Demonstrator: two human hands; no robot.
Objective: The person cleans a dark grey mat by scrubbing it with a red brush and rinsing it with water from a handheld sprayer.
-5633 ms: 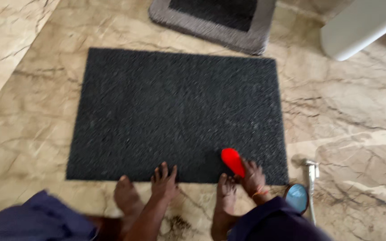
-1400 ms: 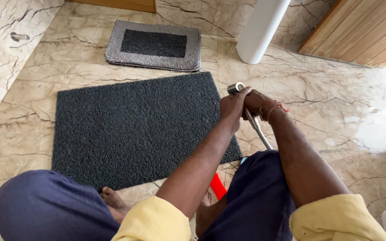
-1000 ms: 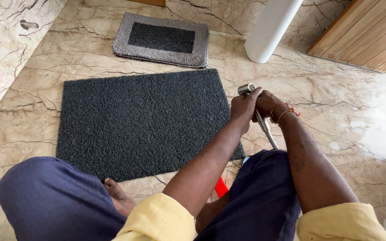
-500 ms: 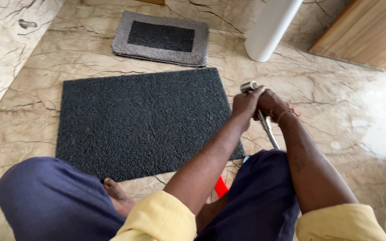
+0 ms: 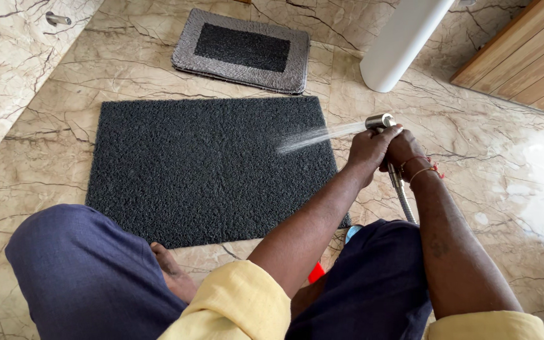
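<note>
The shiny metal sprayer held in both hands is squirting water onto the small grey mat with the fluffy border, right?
Not quite. The head view shows the shiny metal hand sprayer, gripped by the left hand and right hand, squirting water onto the big dark rectangular floor mat. The small grey-bordered mat lies farther away.

It was a home bathroom, floored and walled in veined beige marble [image 5: 486, 132]. A metal hand sprayer [image 5: 380, 121] on a flexible hose jutted just past the person's fingers [image 5: 382, 135], and beyond them stood a white ceramic pedestal [image 5: 404, 41]. A dark bristly floor mat [image 5: 212, 167] lay left of those fingers, with a grey-bordered bath mat [image 5: 243, 49] farther off beside wooden panelling [image 5: 524, 60].
</note>
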